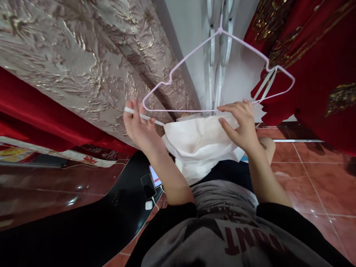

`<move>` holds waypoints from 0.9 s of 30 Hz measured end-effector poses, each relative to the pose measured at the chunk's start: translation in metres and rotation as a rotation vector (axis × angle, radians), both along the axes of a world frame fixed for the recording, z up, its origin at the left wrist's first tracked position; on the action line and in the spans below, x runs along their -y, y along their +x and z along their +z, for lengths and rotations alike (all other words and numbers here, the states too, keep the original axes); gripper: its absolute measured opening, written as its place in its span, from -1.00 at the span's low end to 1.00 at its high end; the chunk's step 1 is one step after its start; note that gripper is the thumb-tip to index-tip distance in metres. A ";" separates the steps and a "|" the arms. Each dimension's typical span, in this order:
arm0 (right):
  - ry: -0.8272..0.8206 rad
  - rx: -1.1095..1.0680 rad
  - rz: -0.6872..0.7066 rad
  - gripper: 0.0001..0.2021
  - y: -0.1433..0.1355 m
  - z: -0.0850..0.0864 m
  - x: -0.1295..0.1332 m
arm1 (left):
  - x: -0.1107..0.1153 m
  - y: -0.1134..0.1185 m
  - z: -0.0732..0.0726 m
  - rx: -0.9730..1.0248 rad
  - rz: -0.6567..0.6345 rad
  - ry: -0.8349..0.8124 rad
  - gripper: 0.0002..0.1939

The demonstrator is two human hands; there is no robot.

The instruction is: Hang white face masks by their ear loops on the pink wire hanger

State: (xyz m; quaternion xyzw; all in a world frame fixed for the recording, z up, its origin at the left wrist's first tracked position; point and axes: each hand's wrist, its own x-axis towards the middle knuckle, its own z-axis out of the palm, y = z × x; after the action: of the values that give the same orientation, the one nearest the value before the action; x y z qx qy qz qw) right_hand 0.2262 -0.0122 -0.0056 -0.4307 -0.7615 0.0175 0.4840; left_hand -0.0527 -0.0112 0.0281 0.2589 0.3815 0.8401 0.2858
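A light pink hanger [194,48] hangs in front of me, its hook reaching up to a pale metal stand. Below its bottom bar a white cloth piece with straps [197,135] drapes over my lap; its exact kind I cannot tell. One white strap [267,85] loops over the hanger's right shoulder notch. The other strap [151,119] runs from the cloth's left corner to my left hand [140,129], whose fingers are hooked round it beside the hanger's left end. My right hand [240,120] has its fingers stretched out and thumb apart, fingertips at the bottom bar.
At left a black seat or bench top [91,218] carries two phones, one a dark-screened phone [148,186], and a small white case [148,205]. Embossed beige fabric [97,55] hangs left and red fabric [311,92] right. The metal stand [213,74] rises ahead above red floor tiles [314,178].
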 end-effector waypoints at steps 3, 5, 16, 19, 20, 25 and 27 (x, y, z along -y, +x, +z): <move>-0.029 0.025 0.019 -0.68 -0.006 0.001 0.005 | 0.002 0.009 -0.014 -0.059 -0.133 -0.072 -0.78; -0.030 0.039 0.051 -0.64 -0.011 0.001 0.010 | 0.007 0.023 -0.015 -0.112 -0.320 -0.082 -0.64; -0.087 -0.611 -0.220 -0.85 0.049 0.011 -0.012 | -0.001 0.060 -0.014 -0.088 -0.377 0.014 -0.60; -0.182 -0.509 -0.123 -0.80 0.043 0.045 -0.008 | -0.006 0.059 -0.017 -0.089 -0.376 0.038 -0.60; -0.148 -0.498 -0.101 -0.80 0.039 0.054 -0.009 | -0.007 0.058 -0.018 -0.090 -0.384 0.048 -0.60; 0.067 -0.559 -0.070 -0.79 0.053 0.053 -0.041 | -0.008 0.054 -0.019 -0.115 -0.422 0.042 -0.59; 0.153 -0.620 -0.059 -0.54 0.073 0.032 -0.060 | -0.007 0.053 -0.019 -0.121 -0.435 0.039 -0.59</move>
State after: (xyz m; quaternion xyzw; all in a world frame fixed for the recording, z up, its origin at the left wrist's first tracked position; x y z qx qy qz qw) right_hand 0.2991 0.0475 0.0267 -0.3891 -0.5642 0.0767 0.7241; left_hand 0.0005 -0.0039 0.0092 0.3904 0.3166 0.7489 0.4319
